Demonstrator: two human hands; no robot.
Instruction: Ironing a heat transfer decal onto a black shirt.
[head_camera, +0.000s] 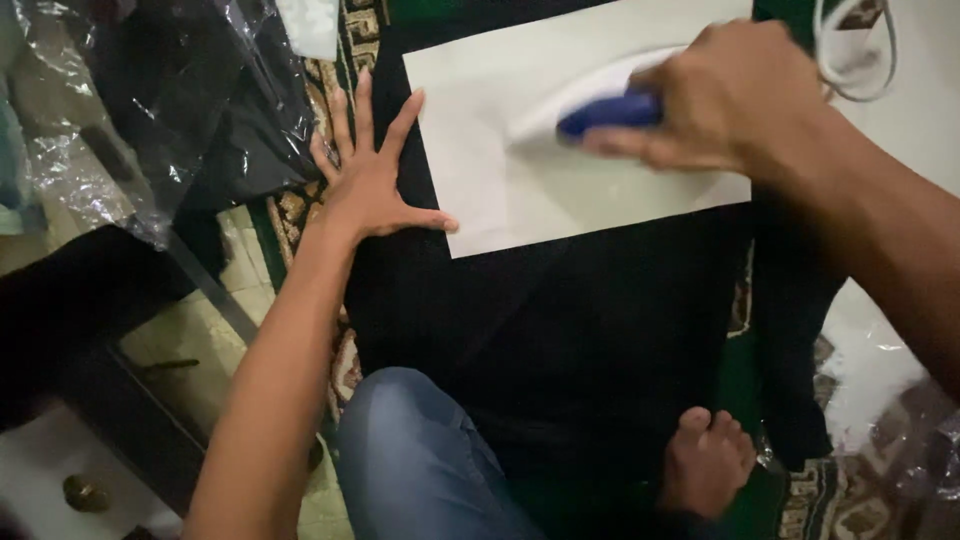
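While the left hand (375, 185) lies flat, fingers spread wide on the black cloth (560, 330) just left of the white sheet (600, 190), the right hand (735, 95) grips a blue-handled iron (600, 105) on that sheet, far right.

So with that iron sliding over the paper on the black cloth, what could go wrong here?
Three things, as guesses. The left hand lies flat at the edge of the white paper, near the iron that the right hand grips, so a wide stroke might burn the fingers. The white cord loops beside the right wrist and could snag. The paper could shift or crease on the black cloth, since it is blurred with motion there.
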